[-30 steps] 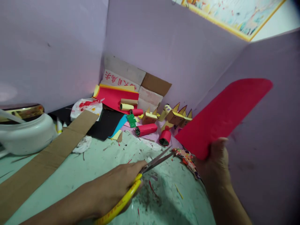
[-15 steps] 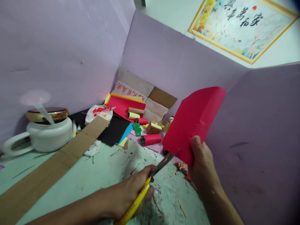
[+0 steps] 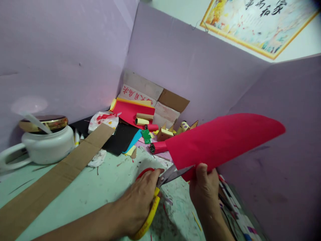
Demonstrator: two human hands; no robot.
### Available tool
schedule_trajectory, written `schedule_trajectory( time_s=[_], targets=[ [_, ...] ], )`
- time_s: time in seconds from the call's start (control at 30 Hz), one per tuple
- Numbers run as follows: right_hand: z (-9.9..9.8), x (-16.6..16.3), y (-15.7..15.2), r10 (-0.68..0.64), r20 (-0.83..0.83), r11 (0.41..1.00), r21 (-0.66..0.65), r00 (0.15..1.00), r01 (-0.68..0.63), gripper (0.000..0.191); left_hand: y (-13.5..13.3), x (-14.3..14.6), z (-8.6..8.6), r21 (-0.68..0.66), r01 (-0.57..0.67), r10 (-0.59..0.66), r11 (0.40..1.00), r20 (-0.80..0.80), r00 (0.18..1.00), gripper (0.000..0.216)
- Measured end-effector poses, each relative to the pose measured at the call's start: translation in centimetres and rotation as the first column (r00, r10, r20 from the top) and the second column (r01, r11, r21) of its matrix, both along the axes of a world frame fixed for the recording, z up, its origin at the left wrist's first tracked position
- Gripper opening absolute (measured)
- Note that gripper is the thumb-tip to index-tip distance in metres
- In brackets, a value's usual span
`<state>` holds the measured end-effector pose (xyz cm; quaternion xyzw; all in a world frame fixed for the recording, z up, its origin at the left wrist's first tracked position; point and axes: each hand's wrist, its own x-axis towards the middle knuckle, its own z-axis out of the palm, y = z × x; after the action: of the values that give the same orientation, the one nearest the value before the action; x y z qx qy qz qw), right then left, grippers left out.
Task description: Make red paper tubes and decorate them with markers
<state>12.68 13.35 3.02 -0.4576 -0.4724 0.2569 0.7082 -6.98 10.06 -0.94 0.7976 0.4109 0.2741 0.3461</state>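
Note:
My left hand (image 3: pixel 140 201) grips scissors (image 3: pixel 160 187) with yellow and red handles. The blades are slightly apart and their tips touch the lower edge of a red paper sheet (image 3: pixel 220 140). My right hand (image 3: pixel 204 189) pinches that sheet at its bottom edge, thumb on top, and holds it above the table so it bows out to the right. Both hands are low in the middle of the view, close together.
A long cardboard strip (image 3: pixel 55 177) lies across the green table (image 3: pixel 100 190). A white lidded jar (image 3: pixel 42 140) stands at the left. Paper rolls, scraps and a cardboard box (image 3: pixel 155 100) pile in the corner of the purple partition walls (image 3: pixel 62 57). Printed papers (image 3: pixel 233 211) lie at the right.
The red sheet has swung from upright to lying sideways toward the right. The scissors have opened slightly and their tips have come onto the sheet's lower edge.

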Motion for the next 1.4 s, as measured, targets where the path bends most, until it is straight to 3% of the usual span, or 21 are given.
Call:
schedule_trajectory(
  time_s=[0.33,0.47,0.77,1.07,1.27,1.4],
  targets=[
    [-1.2,-0.1,-0.6,0.010,-0.071,0.998,0.062,0.997,-0.006,0.047,0.1,-0.3,1.4,0.137,-0.060,0.099,0.989,-0.299,0.949,0.065],
    [-1.1,-0.6,-0.6,0.010,-0.064,1.000,-0.001,0.998,-0.010,0.051,0.2,-0.3,1.3,0.108,-0.049,0.078,0.993,-0.289,0.954,0.061],
    [-0.8,-1.9,-0.8,0.087,-0.245,0.996,0.048,0.966,-0.078,0.057,0.6,-0.2,1.0,0.129,-0.033,0.071,0.991,-0.302,0.951,0.059],
    [-1.1,-1.8,-0.5,0.090,-0.216,0.995,0.067,0.972,-0.077,0.065,0.5,-0.4,0.8,0.241,-0.024,0.128,0.970,-0.423,0.897,0.060],
    [-1.5,-1.4,-0.4,0.083,-0.174,0.995,0.064,0.981,-0.072,0.072,0.7,-0.5,0.9,0.189,0.005,0.088,0.982,-0.478,0.874,0.059],
    [-1.6,-1.2,-0.3,0.094,-0.163,0.995,0.051,0.982,-0.087,0.077,0.7,-0.7,0.6,0.230,0.020,0.096,0.973,-0.483,0.870,0.061]
  ],
)
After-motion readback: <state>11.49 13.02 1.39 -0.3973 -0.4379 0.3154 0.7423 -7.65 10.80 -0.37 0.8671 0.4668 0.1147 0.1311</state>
